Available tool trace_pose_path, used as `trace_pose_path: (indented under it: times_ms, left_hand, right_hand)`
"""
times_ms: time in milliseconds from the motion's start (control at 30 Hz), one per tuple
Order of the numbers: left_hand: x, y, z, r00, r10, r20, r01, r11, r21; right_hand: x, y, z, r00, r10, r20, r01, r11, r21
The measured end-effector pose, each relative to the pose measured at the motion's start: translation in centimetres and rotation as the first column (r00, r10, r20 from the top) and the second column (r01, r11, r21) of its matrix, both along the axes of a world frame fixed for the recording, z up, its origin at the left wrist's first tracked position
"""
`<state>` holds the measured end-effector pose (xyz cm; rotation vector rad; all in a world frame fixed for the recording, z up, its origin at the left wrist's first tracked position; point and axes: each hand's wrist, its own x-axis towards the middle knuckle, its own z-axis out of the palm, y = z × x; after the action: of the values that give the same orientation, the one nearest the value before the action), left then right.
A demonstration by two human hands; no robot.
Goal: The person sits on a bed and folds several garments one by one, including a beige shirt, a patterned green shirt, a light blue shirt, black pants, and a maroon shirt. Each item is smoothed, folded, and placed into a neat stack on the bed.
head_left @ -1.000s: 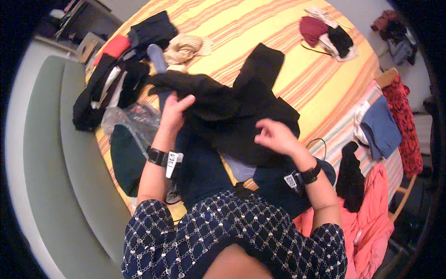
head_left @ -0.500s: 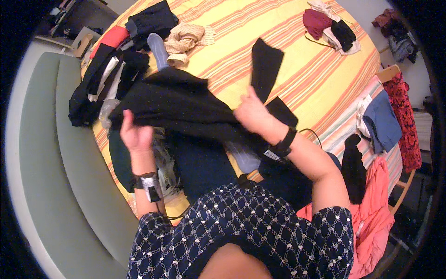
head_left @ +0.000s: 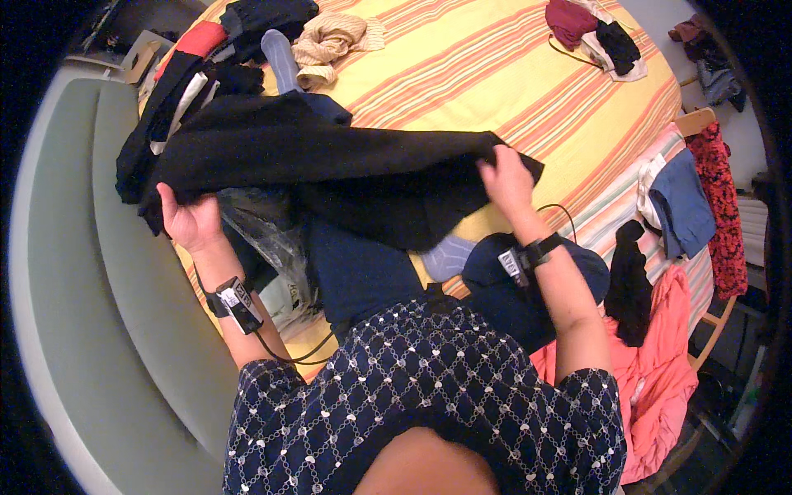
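Note:
A pair of black trousers (head_left: 330, 157) is stretched sideways in front of me, above the bed. At its left end is my left hand (head_left: 191, 221), thumb raised and palm up, with its fingers partly hidden at the cloth's edge. My right hand (head_left: 506, 183) grips the narrow right end with closed fingers. Below the trousers I see a clear plastic bag (head_left: 276, 239) beside my dark-blue-clad legs (head_left: 359, 268). A blue-grey sock-covered foot (head_left: 448, 257) shows under the cloth's lower edge.
Dark clothes (head_left: 153, 132) and a beige striped garment (head_left: 330, 41) lie on the striped bedspread (head_left: 445, 78). A small maroon, white and black heap (head_left: 610, 45) sits far right. Coral clothing (head_left: 660, 371) lies at my right, near a wooden rail (head_left: 714, 334). A green padded headboard (head_left: 115, 272) borders the left.
The trousers have been drawn out straighter, their legs no longer splayed. My right hand has moved right with its end; my left hand has shifted left.

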<state>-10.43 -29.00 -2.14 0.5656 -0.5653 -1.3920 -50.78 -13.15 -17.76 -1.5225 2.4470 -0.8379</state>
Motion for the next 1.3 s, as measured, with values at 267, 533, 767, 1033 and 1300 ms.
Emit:
trace_pose_path:
  times_ms: [267, 533, 767, 1033, 1300]
  left_hand:
    - [1.6, -0.6, 0.2, 0.997, -0.08, -0.006, 0.08, 0.997, 0.002]
    - [2.0, -1.7, 2.6, 0.99, 0.116, 0.079, -0.115, 0.993, -0.022]
    - [0.9, -1.3, 4.5, 0.989, 0.12, 0.081, -0.111, 0.988, -0.107]
    - [-0.1, 0.4, 9.4, 0.985, 0.116, 0.126, -0.086, 0.971, -0.221]
    - [-7.5, -6.1, 8.8, 0.957, -0.249, 0.146, 0.254, 0.967, -0.016]
  right_hand:
    - [9.6, 0.0, -1.3, 0.523, 0.798, -0.301, -0.836, 0.548, 0.001]
    - [3.4, -0.5, -2.1, 0.535, 0.818, -0.213, -0.263, 0.401, 0.878]
    - [2.5, 3.1, -0.4, 0.735, 0.603, -0.311, -0.455, 0.778, 0.434]
    - [5.7, -1.2, -4.6, 0.721, 0.605, -0.338, -0.5, 0.792, 0.352]
    - [-15.5, -0.1, 7.3, 0.95, 0.085, -0.3, -0.027, 0.981, 0.195]
